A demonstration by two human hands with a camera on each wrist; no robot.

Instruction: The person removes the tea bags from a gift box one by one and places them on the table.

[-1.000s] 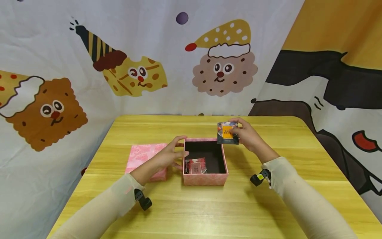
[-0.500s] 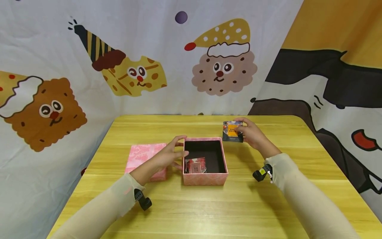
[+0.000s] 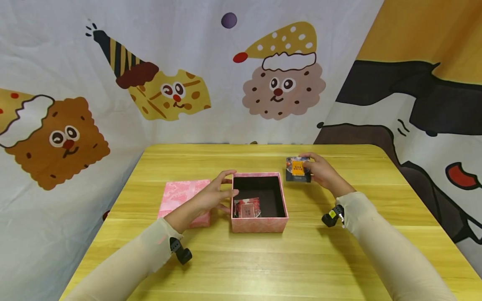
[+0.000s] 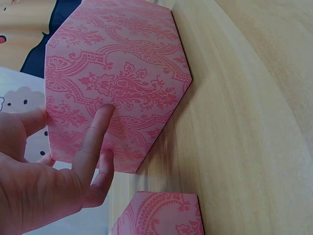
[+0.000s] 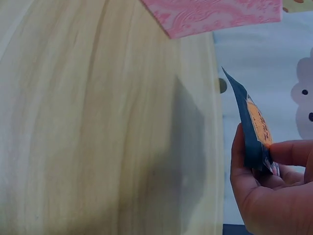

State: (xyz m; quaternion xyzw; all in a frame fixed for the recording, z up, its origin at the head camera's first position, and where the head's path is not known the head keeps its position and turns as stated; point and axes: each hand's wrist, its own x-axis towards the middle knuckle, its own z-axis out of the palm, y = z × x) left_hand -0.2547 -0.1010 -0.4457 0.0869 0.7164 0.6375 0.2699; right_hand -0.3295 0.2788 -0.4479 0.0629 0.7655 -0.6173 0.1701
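In the head view, an opened pink patterned gift box (image 3: pixel 260 225) with a black inside stands mid-table. One small reddish packet (image 3: pixel 247 208) lies at its near left inside. My left hand (image 3: pixel 211 194) holds the box's left wall, thumb over the rim and other fingers against the outside; the left wrist view shows fingertips on the pink box wall (image 4: pixel 122 63). Raised over the table to the right of the box, my right hand (image 3: pixel 321 170) pinches a small dark packet (image 3: pixel 297 177) with an orange label. The right wrist view shows that packet (image 5: pixel 252 147) edge-on between thumb and fingers.
The matching pink lid (image 3: pixel 180 194) lies left of the box, partly under the left forearm. All of it rests on a wooden table (image 3: pixel 241 267). A cartoon-print cloth (image 3: pixel 222 138) hangs behind the table's far edge.
My right hand has carried the dark packet rightward, off the box's far right corner, and lowered it slightly in the last half second. The left hand and box have stayed put.
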